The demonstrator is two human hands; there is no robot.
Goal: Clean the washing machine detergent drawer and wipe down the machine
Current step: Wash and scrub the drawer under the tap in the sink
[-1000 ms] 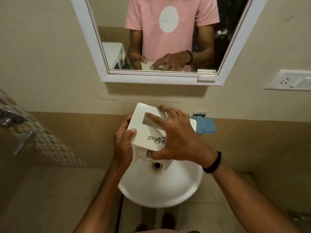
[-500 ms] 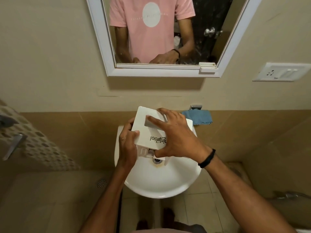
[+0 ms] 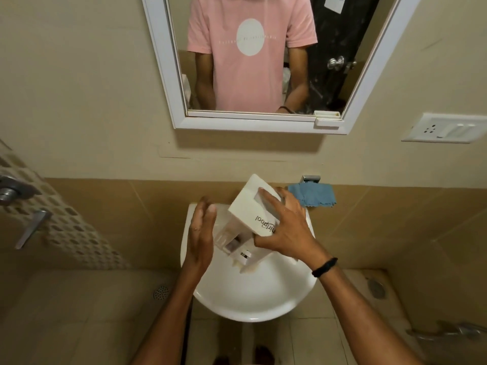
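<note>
Gripping the white detergent drawer [image 3: 253,212] from above, the right hand [image 3: 287,233] holds it tilted over the back of the sink [image 3: 253,299], fingers spread across the lettered front and thumb tucked under the near edge. The left hand [image 3: 201,238] is flat and free, fingers straight and together, just beside the drawer's left side; contact is too blurred to call. A blue cloth [image 3: 312,194] lies on the ledge behind, by the tap [image 3: 311,178].
</note>
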